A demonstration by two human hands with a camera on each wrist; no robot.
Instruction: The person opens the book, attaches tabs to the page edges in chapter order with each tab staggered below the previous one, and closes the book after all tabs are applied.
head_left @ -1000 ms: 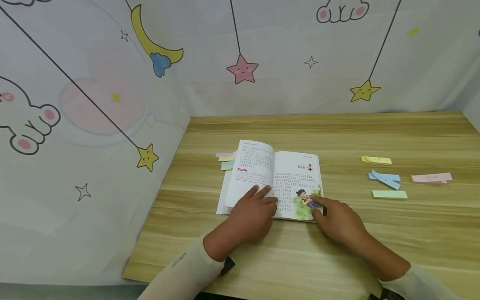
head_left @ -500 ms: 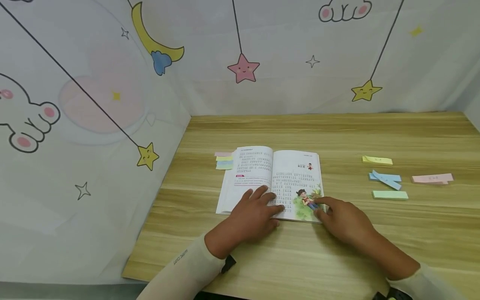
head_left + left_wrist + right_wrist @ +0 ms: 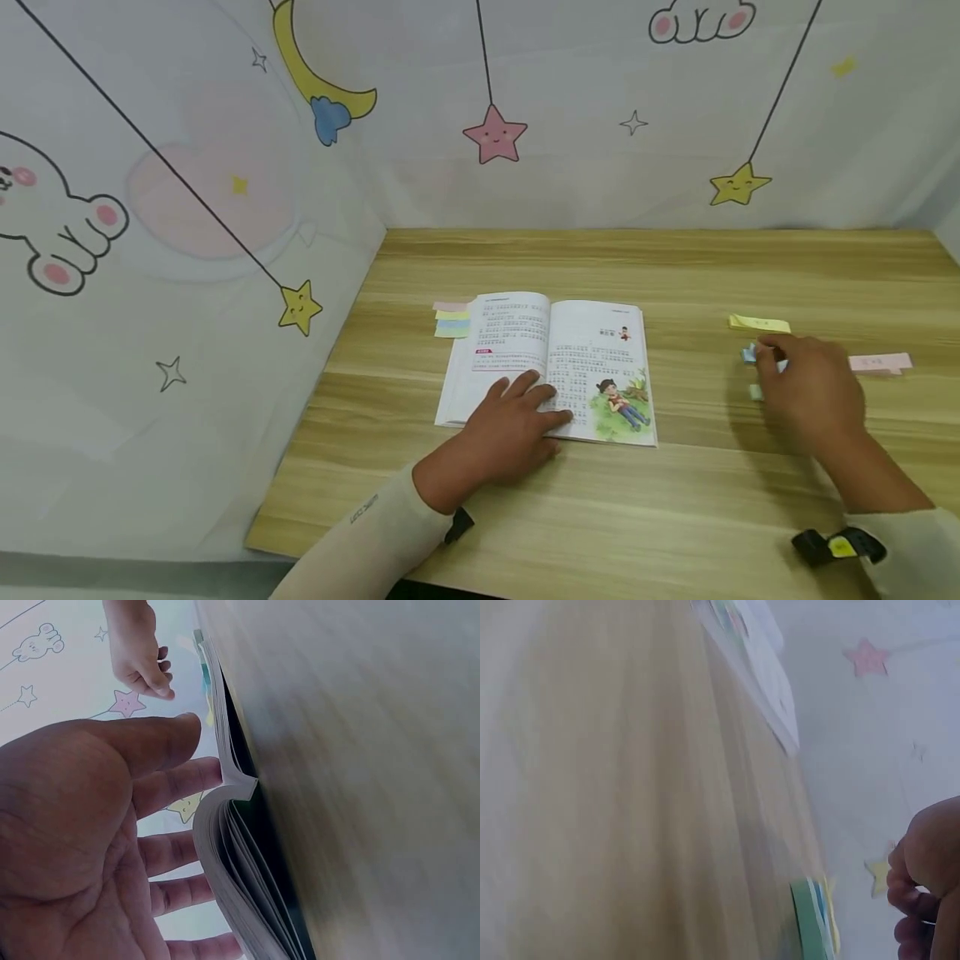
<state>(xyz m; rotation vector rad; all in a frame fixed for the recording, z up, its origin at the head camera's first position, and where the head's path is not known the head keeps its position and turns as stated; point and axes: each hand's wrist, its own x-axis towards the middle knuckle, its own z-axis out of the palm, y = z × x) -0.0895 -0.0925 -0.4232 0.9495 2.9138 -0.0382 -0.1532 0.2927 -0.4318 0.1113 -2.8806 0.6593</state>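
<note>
An open book (image 3: 592, 325) lies on the wooden table, a drawing of a child on its right page. My left hand (image 3: 510, 429) rests across the lower middle, fingers spread over both pages; the left wrist view shows its fingers (image 3: 176, 851) straight over the page edges. Well to the right, my right hand (image 3: 817, 392) hovers over the sticky notes, its fingers loosely bent, nothing seen between them. Under it, the blue notes (image 3: 748, 355) and green notes (image 3: 755, 392) are mostly hidden. The yellow notes (image 3: 760, 324) lie just beyond, the pink notes (image 3: 881, 362) to the right.
Pink, yellow, blue and green tabs (image 3: 452, 321) stick out from the book's left edge. A white cloth (image 3: 570, 183) printed with stars and a moon hangs behind and to the left of the table (image 3: 675, 258).
My right hand has left the book's lower right corner and moved right, over the sticky notes. The raised left page has settled flat; my left hand stays on the book.
</note>
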